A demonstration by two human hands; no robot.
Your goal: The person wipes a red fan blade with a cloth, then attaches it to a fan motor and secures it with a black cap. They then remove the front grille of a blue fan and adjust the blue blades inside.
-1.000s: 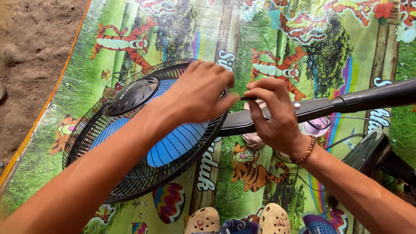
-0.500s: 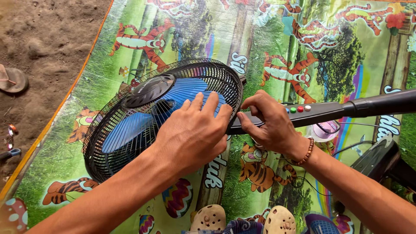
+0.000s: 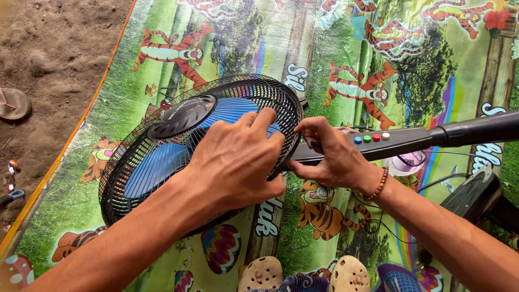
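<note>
you have one fan [image 3: 178, 140] here, lying on its side on a bright picture mat [image 3: 432, 70]. it has one round black cage, and you can see three blue blades [image 3: 157, 167] inside it. one black cap [image 3: 184, 115] sits in the middle of the cage. the fan has one long black pole [image 3: 459, 132], with four little buttons [image 3: 370, 138] on it: blue, green, red and white.

your left hand [image 3: 235, 159] lies flat on the cage, fingers spread and not closed on anything. your right hand [image 3: 332, 154] is just at 3 o'clock from it, wrapped around the neck of the fan where the cage meets the pole. its fingers are pinched together near the cage rim, but you cannot tell what they pinch.

the fan's long line runs from 9 o'clock to 3 o'clock, cage end at 9, pole end at 3. the cage face tips up toward you.

the mat's orange edge [image 3: 81, 124] runs at 9 o'clock from the cage, with sand [image 3: 48, 48] past it. one sandal [image 3: 13, 103] lies out on the sand. two tan clogs [image 3: 300, 276] are at 6 o'clock, near the cage. the fan's black base [image 3: 470, 194] is at 4 o'clock, with thin wires [image 3: 432, 184] beside it. the mat is open at 12 o'clock.
</note>
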